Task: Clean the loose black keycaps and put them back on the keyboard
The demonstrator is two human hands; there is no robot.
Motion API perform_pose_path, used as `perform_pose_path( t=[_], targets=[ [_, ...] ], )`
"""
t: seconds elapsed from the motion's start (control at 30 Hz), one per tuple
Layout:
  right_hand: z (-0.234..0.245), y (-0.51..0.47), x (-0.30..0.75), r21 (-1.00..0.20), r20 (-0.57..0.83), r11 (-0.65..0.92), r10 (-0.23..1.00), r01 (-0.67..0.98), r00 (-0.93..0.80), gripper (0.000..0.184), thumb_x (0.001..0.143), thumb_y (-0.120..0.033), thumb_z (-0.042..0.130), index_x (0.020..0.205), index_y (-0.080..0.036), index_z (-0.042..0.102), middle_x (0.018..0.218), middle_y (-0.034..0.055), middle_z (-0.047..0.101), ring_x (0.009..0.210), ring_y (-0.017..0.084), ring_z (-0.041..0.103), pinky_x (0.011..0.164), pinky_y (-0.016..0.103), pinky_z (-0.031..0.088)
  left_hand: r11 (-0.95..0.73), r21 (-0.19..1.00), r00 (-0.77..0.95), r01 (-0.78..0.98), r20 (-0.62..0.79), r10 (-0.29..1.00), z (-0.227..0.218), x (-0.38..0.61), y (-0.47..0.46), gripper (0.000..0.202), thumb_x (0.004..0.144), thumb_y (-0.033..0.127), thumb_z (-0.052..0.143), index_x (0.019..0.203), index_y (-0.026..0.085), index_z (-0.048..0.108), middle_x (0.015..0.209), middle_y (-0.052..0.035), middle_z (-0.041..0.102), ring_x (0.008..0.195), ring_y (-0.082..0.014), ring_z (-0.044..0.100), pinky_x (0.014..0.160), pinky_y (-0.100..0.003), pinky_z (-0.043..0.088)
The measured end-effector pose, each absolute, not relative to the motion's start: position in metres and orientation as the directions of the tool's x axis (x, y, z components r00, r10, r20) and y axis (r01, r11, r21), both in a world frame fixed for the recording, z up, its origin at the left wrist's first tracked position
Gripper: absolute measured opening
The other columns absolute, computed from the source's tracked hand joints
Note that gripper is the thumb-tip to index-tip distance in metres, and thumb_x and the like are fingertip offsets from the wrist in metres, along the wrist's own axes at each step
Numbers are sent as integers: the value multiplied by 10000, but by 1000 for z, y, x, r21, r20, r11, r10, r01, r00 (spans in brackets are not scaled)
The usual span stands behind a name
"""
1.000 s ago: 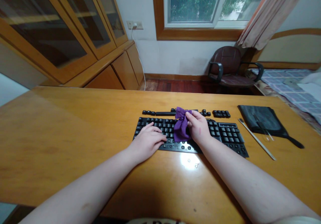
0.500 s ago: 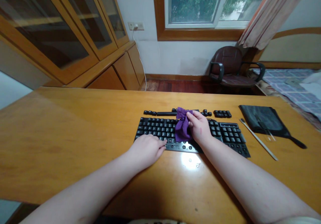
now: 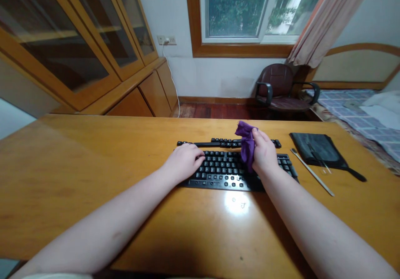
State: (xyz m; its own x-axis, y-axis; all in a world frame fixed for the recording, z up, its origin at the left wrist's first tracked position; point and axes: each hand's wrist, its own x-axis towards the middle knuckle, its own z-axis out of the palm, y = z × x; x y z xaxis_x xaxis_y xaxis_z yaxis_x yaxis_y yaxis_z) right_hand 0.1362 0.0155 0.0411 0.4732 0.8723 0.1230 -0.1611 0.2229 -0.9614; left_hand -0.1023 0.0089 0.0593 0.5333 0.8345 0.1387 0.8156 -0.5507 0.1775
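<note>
The black keyboard (image 3: 215, 170) lies on the table, with several keycaps taken off along its near row. My left hand (image 3: 183, 162) is closed over the keyboard's upper left end, its fingers curled and partly hidden. In my right hand (image 3: 265, 152) a crumpled purple cloth (image 3: 248, 148) is pinched between thumb and fingers, above the keyboard's right half. Just beyond the keyboard lies a row of loose black keycaps (image 3: 226, 143), including a long space bar (image 3: 206, 145); the cloth and my right hand cover part of that row.
To the right on the wooden table (image 3: 93, 166) are a black pouch (image 3: 318, 148) and a long pale brush (image 3: 312, 173). A thin clear-tipped tool (image 3: 325, 168) lies over the pouch. Farther off stand an armchair (image 3: 278, 85), a glass-door cabinet (image 3: 150, 89) and a bed.
My left hand has moved from the near keys up to the keyboard's far left part. My right hand has shifted right and slightly away with the cloth. The view has shifted a little.
</note>
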Motion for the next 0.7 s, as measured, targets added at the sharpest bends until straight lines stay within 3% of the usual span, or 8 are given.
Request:
perform_pose_path(
  t=[0.17,0.33,0.53,0.7],
  targets=[
    [19,3,142,-995,98,97,885,26,455,401,732,-489,623,939,-156,707,914,76,715,844,227,642,763,347,486,-456,233,449,859,86,889,53,-78,73,262,828,301,490,948,212,706,1017,-86,678,964,-240,593,872,-349,444],
    [12,-12,142,-966,245,197,908,170,341,334,776,-438,600,957,-182,713,1012,86,703,998,247,619,948,413,417,-401,278,428,873,-43,903,32,-55,110,271,797,300,530,982,220,711,1034,-97,694,934,-244,621,834,-335,460],
    [6,-16,139,-964,266,253,903,83,338,291,811,-408,575,976,-206,705,1010,68,705,1001,233,624,962,418,420,-365,297,405,882,-85,910,20,-50,117,220,758,289,591,910,225,736,971,-104,715,935,-261,627,836,-355,458],
    [5,-17,138,-971,232,234,896,42,377,310,796,-412,589,977,-186,700,1038,86,700,1035,242,613,978,431,409,-339,358,375,870,-35,926,29,-52,116,235,789,280,556,921,188,728,958,-114,716,916,-261,638,827,-361,473]
  ],
)
